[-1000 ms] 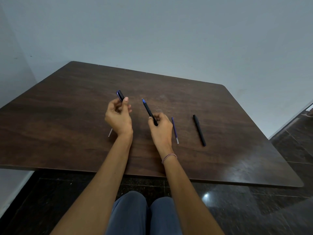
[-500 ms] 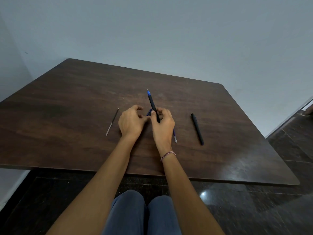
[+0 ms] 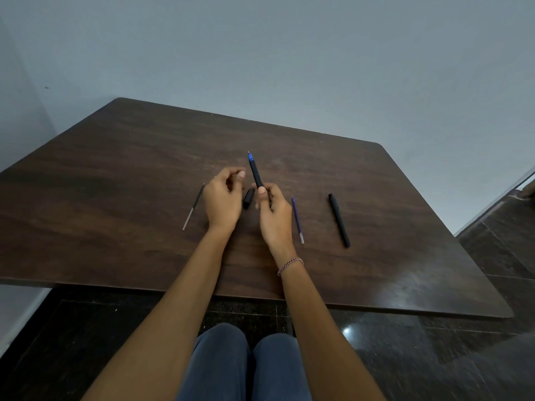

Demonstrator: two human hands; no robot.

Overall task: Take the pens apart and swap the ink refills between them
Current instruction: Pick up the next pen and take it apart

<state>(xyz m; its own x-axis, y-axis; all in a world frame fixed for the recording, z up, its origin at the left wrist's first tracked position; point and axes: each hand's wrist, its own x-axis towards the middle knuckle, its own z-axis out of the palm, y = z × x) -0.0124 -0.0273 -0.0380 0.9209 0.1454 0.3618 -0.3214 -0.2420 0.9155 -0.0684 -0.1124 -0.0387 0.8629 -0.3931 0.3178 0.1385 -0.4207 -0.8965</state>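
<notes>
A person's right hand grips the lower end of a black pen between thumb and fingers, its blue tip pointing up and away, tilted slightly left. This appears to keep the barrel raised where the other hand can work on it. The left hand hovers just beside it with its fingers loosely curled, and nothing can be seen in them. A short black piece, probably a cap or a barrel section, lies on the table in the gap between the two hands, close enough to pick up again.

The loose parts lie to either side, apparently kept apart so they do not get mixed up. A thin dark refill lies just left of the left hand. A purple refill lies just right of the right hand. A second black pen body lies beyond that, well apart from the hands. A beaded bracelet circles the right wrist.

In all there are two refills, two pen bodies and one short piece. It is not possible to tell whether the held pen has a refill inside. With both refills lying out, the swap looks partly done.
</notes>
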